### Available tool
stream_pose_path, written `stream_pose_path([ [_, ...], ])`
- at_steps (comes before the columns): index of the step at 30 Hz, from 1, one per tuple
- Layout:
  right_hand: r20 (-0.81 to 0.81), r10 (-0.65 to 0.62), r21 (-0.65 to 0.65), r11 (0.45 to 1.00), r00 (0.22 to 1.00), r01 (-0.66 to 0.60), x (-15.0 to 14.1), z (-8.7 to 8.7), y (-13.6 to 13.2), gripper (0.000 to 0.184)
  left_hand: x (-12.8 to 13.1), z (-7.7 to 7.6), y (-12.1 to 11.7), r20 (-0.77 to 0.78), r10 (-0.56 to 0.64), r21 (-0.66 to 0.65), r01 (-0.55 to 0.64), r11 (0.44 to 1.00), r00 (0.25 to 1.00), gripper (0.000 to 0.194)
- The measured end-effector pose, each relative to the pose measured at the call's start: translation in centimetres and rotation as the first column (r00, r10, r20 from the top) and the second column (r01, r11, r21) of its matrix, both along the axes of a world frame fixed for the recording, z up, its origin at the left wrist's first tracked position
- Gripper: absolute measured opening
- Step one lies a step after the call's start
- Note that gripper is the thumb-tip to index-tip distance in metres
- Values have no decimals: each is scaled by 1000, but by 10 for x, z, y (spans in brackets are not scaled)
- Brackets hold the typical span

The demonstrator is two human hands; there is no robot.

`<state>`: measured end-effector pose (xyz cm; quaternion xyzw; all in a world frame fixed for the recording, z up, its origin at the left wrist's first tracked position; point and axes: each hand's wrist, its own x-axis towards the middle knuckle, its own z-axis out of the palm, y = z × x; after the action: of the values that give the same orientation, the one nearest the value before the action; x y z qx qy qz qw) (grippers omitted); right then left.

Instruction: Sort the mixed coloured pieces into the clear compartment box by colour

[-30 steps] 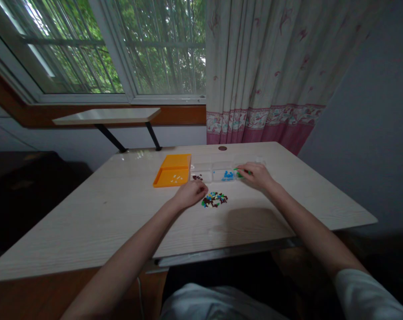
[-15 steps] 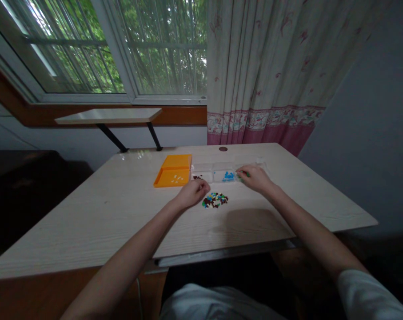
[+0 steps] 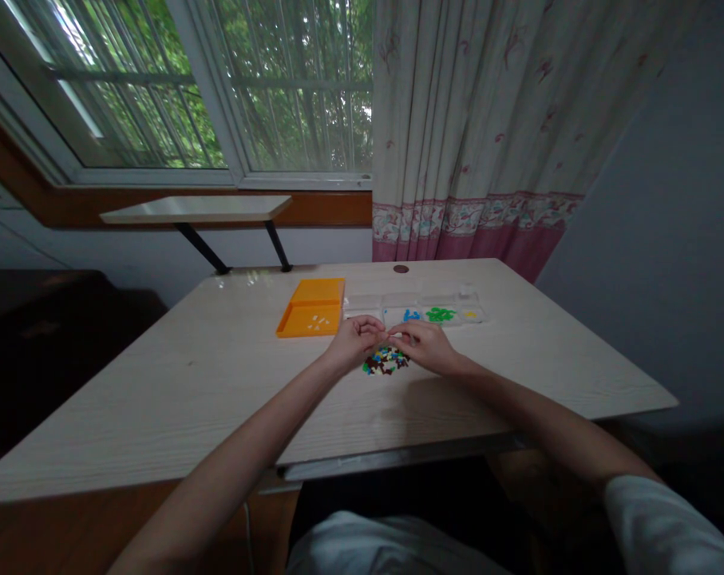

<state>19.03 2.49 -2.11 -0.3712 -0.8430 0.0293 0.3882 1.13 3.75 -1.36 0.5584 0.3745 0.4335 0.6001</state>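
My left hand (image 3: 357,343) and my right hand (image 3: 425,345) meet with their fingertips almost together, just above the far side of a pile of small mixed pieces (image 3: 384,363). The pile holds brown, blue, green, yellow and white bits on the table. Fingers of both hands are pinched; whatever is between them is too small to make out. Behind the hands lies a clear compartment box (image 3: 367,303), with blue pieces (image 3: 411,316), green pieces (image 3: 441,315) and yellow pieces (image 3: 470,315) in separate sections. My left hand hides the front of its left section.
An open orange case (image 3: 314,289) with a few white pieces (image 3: 318,323) stands left of the clear box. The wooden table (image 3: 218,383) carries a raised shelf (image 3: 199,208) on black legs at the back left. A curtain (image 3: 469,160) hangs behind the table.
My right hand has moved left and nearer, from over the green pieces to the pile, uncovering the green and yellow sections. My left hand has shifted slightly right, toward it.
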Motion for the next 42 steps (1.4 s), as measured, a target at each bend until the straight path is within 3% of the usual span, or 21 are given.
stream_pose_path([
  [18,-10,50,69,996,999,-49,0,-2,0,17,-2,-3,1,18,-29,47,29,999,999,32],
  [21,-3,46,55,997,999,-46,0,-3,0,18,-2,-4,3,-25,-32,87,34,996,999,31],
  [23,-12,43,61,997,999,-43,1,-2,0,18,-6,-4,4,-133,-8,173,31,984,991,25],
  [25,-42,34,88,996,999,-30,3,0,1,18,-12,-4,6,-332,52,314,58,948,942,17],
  [28,-113,-6,140,990,994,22,10,4,3,17,-26,-3,8,-625,145,502,253,827,767,14],
  [32,-174,-57,185,979,983,89,20,4,9,16,-38,-3,11,-790,153,526,528,667,594,22],
  [35,-187,-57,208,973,981,97,24,3,12,15,-39,-4,12,-829,150,498,590,636,539,23],
  [42,-189,-70,217,970,980,111,27,4,12,16,-37,-3,11,-837,194,502,576,644,512,20],
])
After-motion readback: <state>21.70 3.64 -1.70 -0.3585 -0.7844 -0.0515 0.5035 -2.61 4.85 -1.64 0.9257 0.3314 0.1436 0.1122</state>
